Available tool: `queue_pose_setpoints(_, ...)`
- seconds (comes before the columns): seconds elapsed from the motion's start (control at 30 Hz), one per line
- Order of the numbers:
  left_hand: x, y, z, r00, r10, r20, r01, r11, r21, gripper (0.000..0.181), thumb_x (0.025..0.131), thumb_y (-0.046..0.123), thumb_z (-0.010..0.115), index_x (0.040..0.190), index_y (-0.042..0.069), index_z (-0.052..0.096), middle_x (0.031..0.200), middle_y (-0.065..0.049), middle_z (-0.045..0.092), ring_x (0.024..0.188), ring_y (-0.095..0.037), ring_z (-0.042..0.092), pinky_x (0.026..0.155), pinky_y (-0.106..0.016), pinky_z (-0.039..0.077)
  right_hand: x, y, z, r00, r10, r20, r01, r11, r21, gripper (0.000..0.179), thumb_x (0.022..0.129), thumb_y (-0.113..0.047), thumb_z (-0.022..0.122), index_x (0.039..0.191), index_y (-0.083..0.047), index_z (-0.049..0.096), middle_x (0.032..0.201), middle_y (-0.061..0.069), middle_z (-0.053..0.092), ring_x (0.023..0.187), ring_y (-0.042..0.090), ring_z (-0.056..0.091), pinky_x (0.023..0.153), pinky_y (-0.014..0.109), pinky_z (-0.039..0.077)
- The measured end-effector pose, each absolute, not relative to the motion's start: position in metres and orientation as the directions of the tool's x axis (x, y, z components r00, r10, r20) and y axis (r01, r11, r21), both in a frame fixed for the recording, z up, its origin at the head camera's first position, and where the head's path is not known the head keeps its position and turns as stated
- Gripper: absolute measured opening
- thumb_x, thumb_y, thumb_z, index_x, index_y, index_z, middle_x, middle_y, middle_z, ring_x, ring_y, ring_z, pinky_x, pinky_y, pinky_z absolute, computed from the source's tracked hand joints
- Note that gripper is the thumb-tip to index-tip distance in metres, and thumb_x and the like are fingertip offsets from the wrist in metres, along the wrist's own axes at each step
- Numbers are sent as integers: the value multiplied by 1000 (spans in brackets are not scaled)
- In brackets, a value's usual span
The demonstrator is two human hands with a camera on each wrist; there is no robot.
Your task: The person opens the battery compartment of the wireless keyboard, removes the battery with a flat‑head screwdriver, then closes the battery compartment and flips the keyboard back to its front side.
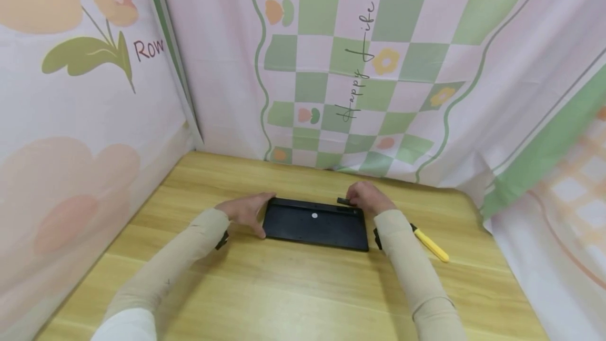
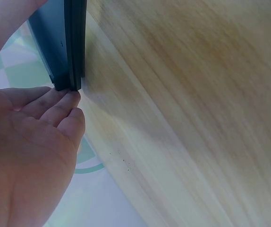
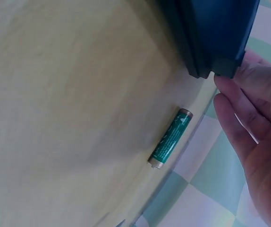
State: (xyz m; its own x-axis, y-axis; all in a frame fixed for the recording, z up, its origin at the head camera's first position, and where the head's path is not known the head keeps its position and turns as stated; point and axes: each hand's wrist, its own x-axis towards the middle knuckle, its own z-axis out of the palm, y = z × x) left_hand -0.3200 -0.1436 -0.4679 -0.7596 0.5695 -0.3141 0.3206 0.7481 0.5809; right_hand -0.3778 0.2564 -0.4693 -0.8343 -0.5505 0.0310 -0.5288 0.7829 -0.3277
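Note:
A black keyboard (image 1: 314, 230) lies face down on the wooden table, a small white round sticker on its underside. My left hand (image 1: 243, 212) grips its left end, thumb at the near corner and fingers at the far corner; in the left wrist view the fingertips (image 2: 71, 97) touch its edge. At the far right corner my right hand (image 1: 369, 198) pinches a small flat black piece (image 1: 344, 201) that sticks out left of the fingers. The right wrist view has that hand (image 3: 263, 123) against the keyboard's corner. Close by it, a green battery (image 3: 171, 139) lies on the table.
A yellow-handled tool (image 1: 432, 245) lies to the right, its black end partly covered by the right forearm. Behind the table (image 1: 284, 288) hangs a curtain (image 1: 322, 51) with green checks, and a printed cloth (image 1: 71, 120) covers the left side.

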Motion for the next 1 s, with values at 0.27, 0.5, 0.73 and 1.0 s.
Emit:
queue_pose_setpoints(0.27, -320, -141, -467, -756, 571, -320, 315, 746, 586, 128, 78, 29, 96, 171, 9, 10, 179, -14, 11, 165, -35, 15, 135, -55, 19, -373, 263, -462, -821, -569, 51, -548, 759, -352, 15, 92, 10, 72, 98, -1, 80, 97, 15, 80, 94, 32, 76, 84, 46, 65)
queue_pose_setpoints(0.5, -320, -142, -468, -757, 572, -316, 326, 749, 576, 127, 79, 28, 96, 171, 8, 9, 178, -15, 11, 165, -36, 15, 135, -54, 19, -370, 265, -451, -811, -582, 63, -564, 748, -350, 16, 91, 10, 73, 92, -5, 80, 92, 10, 81, 89, 28, 75, 82, 45, 65)
queue_pose_setpoints(0.73, -322, -144, -468, -755, 578, -311, 321, 739, 593, 128, 79, 27, 96, 171, 8, 8, 179, -16, 9, 165, -37, 13, 135, -55, 17, -361, 263, -439, -806, -590, 50, -572, 753, -327, 17, 92, 7, 73, 91, -9, 80, 92, 5, 81, 90, 24, 75, 84, 43, 65)
queue_pose_setpoints(1.0, -319, -142, -468, -757, 573, -313, 325, 747, 580, 128, 78, 27, 96, 170, 7, 9, 178, -17, 10, 165, -37, 13, 135, -55, 16, -353, 264, -445, -762, -644, 67, -625, 706, -334, 13, 91, 5, 75, 88, -6, 79, 87, 6, 79, 82, 20, 73, 78, 37, 63)
